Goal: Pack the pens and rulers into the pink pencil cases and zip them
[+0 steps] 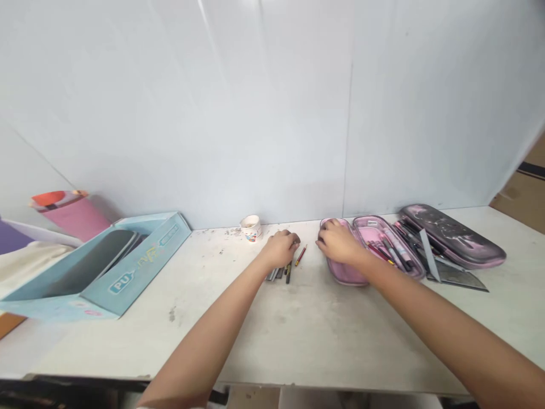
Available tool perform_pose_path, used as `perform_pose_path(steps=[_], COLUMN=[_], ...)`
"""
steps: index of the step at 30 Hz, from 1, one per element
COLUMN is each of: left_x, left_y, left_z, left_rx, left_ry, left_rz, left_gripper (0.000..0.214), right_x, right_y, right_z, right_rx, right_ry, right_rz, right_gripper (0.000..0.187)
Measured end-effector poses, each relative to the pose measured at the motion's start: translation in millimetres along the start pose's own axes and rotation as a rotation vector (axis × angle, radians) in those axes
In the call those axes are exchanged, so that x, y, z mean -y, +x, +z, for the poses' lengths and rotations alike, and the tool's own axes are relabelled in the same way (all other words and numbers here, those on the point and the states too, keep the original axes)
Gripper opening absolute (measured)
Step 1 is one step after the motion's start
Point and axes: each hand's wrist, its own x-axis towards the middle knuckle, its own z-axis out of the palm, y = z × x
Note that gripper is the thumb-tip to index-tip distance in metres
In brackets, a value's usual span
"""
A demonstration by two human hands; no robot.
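My left hand [281, 249] rests on the white table with its fingers curled down over a small bunch of pencils [288, 274]. Their ends stick out below the palm, while the fingertips' hold is partly hidden. Just to the right lies a short red and yellow pencil [301, 255], apart from the bunch. My right hand [338, 241] is closed over the left half of an unzipped pink pencil case [347, 274]. In the case's right half [370, 227], several pens and pencils [394, 250] lie loosely.
At the right, a dark patterned pencil case [455, 236] sits beside several dark pens and a flat grey triangular piece [460, 277]. A small white cup [251, 227] stands near the wall. On the left are a light blue box [136, 261] holding a dark case, and a pink pouch [76, 218].
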Motion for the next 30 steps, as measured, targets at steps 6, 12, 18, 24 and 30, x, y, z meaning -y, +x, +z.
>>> perform_pose_path(steps=[6, 12, 18, 24, 30], left_x=[16.7, 17.9, -7.6, -59.6, -124.1], left_y=[-37.7, -52.0, -40.6, -5.3, 43.5], left_z=[12.7, 15.8, 13.1, 11.2, 25.1], left_rx=[-0.014, -0.103, -0.17, -0.218, -0.103], left_ry=[-0.064, -0.155, -0.407, -0.576, -0.814], left_rz=[-0.056, -0.035, -0.125, -0.057, 0.029], left_gripper=[0.029, 0.027, 0.03, 0.019, 0.017], right_x=[63.0, 73.4, 66.0, 24.4, -43.8], right_y=[10.3, 12.0, -13.5, -47.7, -87.9], right_z=[25.5, 33.8, 16.8, -0.5, -9.1], right_rx=[0.073, 0.067, -0.242, -0.463, -0.54], right_ry=[-0.032, -0.045, 0.02, -0.019, -0.089], right_rz=[0.12, 0.186, 0.05, -0.005, 0.077], right_gripper=[0.04, 0.037, 0.031, 0.026, 0.024])
